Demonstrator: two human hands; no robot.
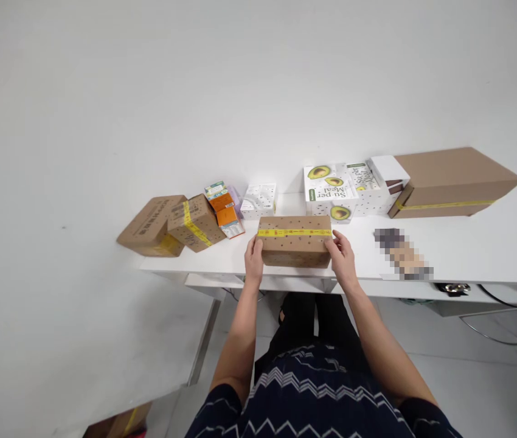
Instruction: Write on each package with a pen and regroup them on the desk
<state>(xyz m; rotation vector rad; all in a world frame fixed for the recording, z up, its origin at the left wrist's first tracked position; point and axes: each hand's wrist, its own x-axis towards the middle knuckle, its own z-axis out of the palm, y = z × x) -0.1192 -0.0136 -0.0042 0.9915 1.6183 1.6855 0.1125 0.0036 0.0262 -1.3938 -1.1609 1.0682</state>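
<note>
A brown cardboard box [294, 246] with dark spots and a strip of yellow printed tape along it is at the front of the white table. My left hand [253, 258] grips its left end, and my right hand [341, 255] grips the right end. Both thumbs show near the top corners; some fingers are hidden behind the ends. Whether the box rests on the table or is slightly lifted, I cannot tell. Behind it stand a spotted white box [258, 201] and a white box with avocado pictures [330, 185].
Two brown cardboard boxes [149, 226] [197, 222] and several small orange cartons [229, 216] stand on the left. At the right are another avocado box [363, 179], an open white box [388, 170] and a large brown carton [454, 179]. A blurred-out item [402, 252] lies near the front edge.
</note>
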